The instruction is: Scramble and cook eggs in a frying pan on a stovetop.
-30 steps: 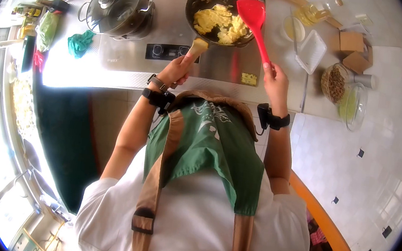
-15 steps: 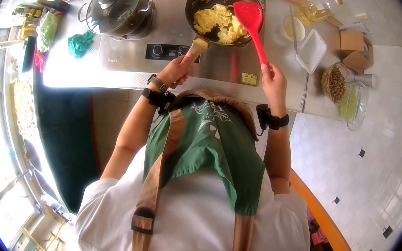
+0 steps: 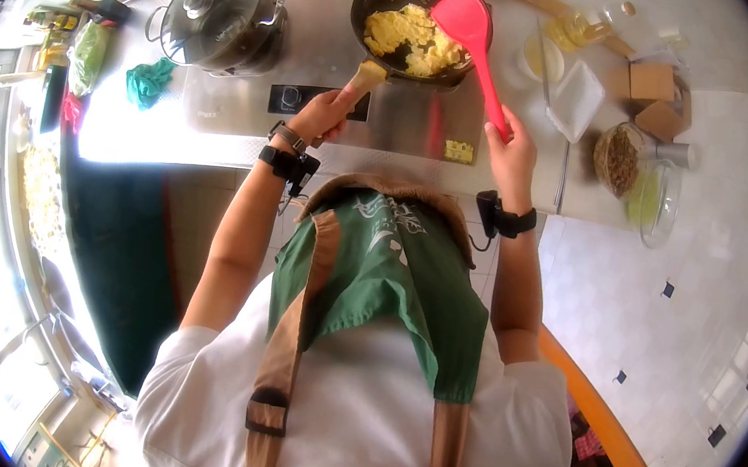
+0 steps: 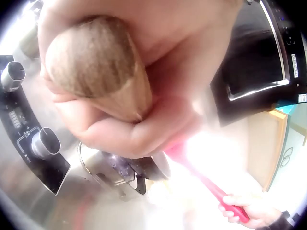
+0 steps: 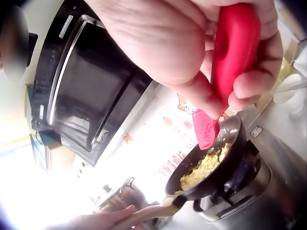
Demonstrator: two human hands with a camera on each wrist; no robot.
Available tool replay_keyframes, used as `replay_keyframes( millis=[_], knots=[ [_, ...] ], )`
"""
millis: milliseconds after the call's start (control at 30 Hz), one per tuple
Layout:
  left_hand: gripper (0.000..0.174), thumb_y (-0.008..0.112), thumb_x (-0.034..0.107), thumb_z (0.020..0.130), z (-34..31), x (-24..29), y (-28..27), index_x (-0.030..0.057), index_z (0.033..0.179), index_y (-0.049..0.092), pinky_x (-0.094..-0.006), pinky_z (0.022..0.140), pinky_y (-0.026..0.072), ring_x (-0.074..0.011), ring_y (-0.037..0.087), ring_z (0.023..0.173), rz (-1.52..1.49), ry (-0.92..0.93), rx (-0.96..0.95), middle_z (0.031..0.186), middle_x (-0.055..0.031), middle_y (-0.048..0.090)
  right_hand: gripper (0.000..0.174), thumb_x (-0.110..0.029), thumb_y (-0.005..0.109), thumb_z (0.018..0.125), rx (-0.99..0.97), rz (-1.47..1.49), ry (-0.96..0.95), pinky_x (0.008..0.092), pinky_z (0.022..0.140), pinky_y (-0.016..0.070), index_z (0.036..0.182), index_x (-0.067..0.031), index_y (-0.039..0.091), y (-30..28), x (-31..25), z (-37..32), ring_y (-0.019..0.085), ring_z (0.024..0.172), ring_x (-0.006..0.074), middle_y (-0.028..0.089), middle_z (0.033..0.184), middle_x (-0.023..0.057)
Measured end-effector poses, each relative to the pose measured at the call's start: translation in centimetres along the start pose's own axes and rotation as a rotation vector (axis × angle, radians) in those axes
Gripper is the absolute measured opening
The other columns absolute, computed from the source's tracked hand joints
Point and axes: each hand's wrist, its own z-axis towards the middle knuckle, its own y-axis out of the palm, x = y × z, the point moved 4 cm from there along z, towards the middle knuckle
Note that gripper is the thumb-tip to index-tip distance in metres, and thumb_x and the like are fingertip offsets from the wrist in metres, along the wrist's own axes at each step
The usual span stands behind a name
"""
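My left hand [image 3: 318,116] grips the wooden handle [image 3: 369,74] of a dark frying pan [image 3: 371,1]; the handle's butt end [image 4: 91,57] fills much of the left wrist view, with fingers wrapped round it. Yellow scrambled eggs [image 3: 401,32] lie in the pan, bunched toward its near side. In my right hand [image 3: 513,162] is a red spatula [image 3: 463,15], held by its handle [image 5: 232,52] with the fingers curled round. Its broad blade hangs over the right part of the pan, overlapping the eggs' edge in the head view. The pan sits at a burner in the right wrist view.
A lidded pot [image 3: 219,17] occupies the left burner, with a teal cloth [image 3: 149,81] beside it. Right of the pan are a bowl [image 3: 546,59], a white tray [image 3: 578,100], an oil bottle [image 3: 591,28], a cardboard box [image 3: 654,85] and glass bowls [image 3: 663,206].
The pan has shifted slightly to the right, and my left hand has moved a little left and up with the handle. The red spatula has moved slightly left, then up, over the pan.
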Motion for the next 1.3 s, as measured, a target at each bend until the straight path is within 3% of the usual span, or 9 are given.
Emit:
replay_keyframes(
  millis=[67,133,267,400,500,733,967,1133,1300],
  knots=[
    [0.051,0.038,0.053,0.097,0.3,-0.5,-0.1,0.0051,0.093,0.053,-0.0233,0.036,0.0361,-0.0092,0.045,0.040,-0.022,0.039,0.001,0.059,-0.0015,0.051,0.037,-0.016,0.066,0.083,0.037,-0.053,-0.144,0.0361,0.067,0.0508,0.119,-0.0102,0.061,-0.4,-0.8,1.1,0.064,0.080,0.0246,0.064,0.091,0.0117],
    [0.049,0.038,0.052,0.098,0.6,-1.0,0.0,0.0053,0.094,0.053,-0.0233,0.036,0.0368,-0.0094,0.046,0.040,-0.046,0.080,0.006,0.060,-0.0015,0.051,0.043,-0.007,0.062,0.083,0.079,-0.388,-0.300,0.0353,0.067,0.0495,0.124,-0.0164,0.058,-0.8,-3.5,2.7,0.061,0.080,0.0228,0.059,0.093,0.0071],
    [0.045,0.039,0.049,0.099,-0.2,-0.7,0.1,0.0060,0.100,0.052,-0.0232,0.037,0.0373,-0.0092,0.047,0.041,-0.110,0.118,0.033,0.062,-0.0016,0.053,0.044,-0.006,0.058,0.080,0.084,-0.631,-0.437,0.0382,0.067,0.0517,0.122,-0.0208,0.059,2.4,-5.8,6.2,0.057,0.085,0.0275,0.054,0.092,0.0067],
    [0.042,0.039,0.047,0.099,-1.1,-0.6,0.2,0.0078,0.105,0.052,-0.0224,0.036,0.0350,-0.0081,0.046,0.040,-0.054,0.096,0.038,0.062,-0.0017,0.054,0.035,-0.008,0.053,0.085,-0.117,-0.602,-0.479,0.0395,0.077,0.0497,0.118,-0.0161,0.062,5.0,-8.8,5.2,0.056,0.094,0.0289,0.057,0.096,0.0072],
    [0.040,0.039,0.046,0.099,-0.6,-1.4,0.2,0.0085,0.104,0.053,-0.0221,0.035,0.0329,-0.0074,0.044,0.039,-0.066,0.125,0.037,0.060,-0.0012,0.053,0.038,-0.004,0.054,0.082,-0.165,-0.528,-0.564,0.0392,0.078,0.0497,0.117,-0.0145,0.063,4.8,-8.6,3.5,0.056,0.096,0.0301,0.058,0.096,0.0069],
    [0.040,0.040,0.046,0.099,-0.3,-1.6,0.2,0.0080,0.104,0.052,-0.0222,0.035,0.0317,-0.0067,0.042,0.039,-0.053,0.140,0.035,0.059,-0.0005,0.051,0.038,-0.005,0.062,0.078,-0.174,-0.616,-0.531,0.0350,0.068,0.0509,0.113,-0.0181,0.066,-2.2,-9.8,3.2,0.056,0.083,0.0211,0.057,0.086,0.0022],
    [0.042,0.041,0.046,0.099,-0.6,-1.2,0.2,0.0070,0.105,0.052,-0.0220,0.035,0.0323,-0.0066,0.043,0.039,-0.035,0.130,0.040,0.059,-0.0003,0.051,0.038,-0.006,0.058,0.079,-0.041,-0.684,-0.572,0.0358,0.073,0.0519,0.116,-0.0149,0.063,2.1,-8.3,6.2,0.057,0.088,0.0240,0.057,0.091,0.0046],
    [0.046,0.042,0.048,0.097,-0.8,-0.9,0.2,0.0040,0.098,0.055,-0.0221,0.038,0.0347,-0.0072,0.045,0.042,-0.070,0.141,0.046,0.060,-0.0006,0.052,0.035,-0.007,0.059,0.078,-0.203,-0.719,-0.438,0.0382,0.075,0.0512,0.113,-0.0123,0.064,-1.7,-8.9,3.4,0.058,0.088,0.0267,0.059,0.089,0.0064],
    [0.043,0.039,0.048,0.099,-0.5,-1.2,0.1,0.0070,0.106,0.052,-0.0216,0.035,0.0341,-0.0064,0.045,0.042,-0.028,0.127,0.025,0.061,0.0001,0.051,0.034,-0.009,0.059,0.082,-0.150,-0.716,-0.388,0.0380,0.075,0.0511,0.115,-0.0124,0.064,-3.5,-9.8,3.2,0.058,0.089,0.0259,0.059,0.090,0.0058]
  ],
)
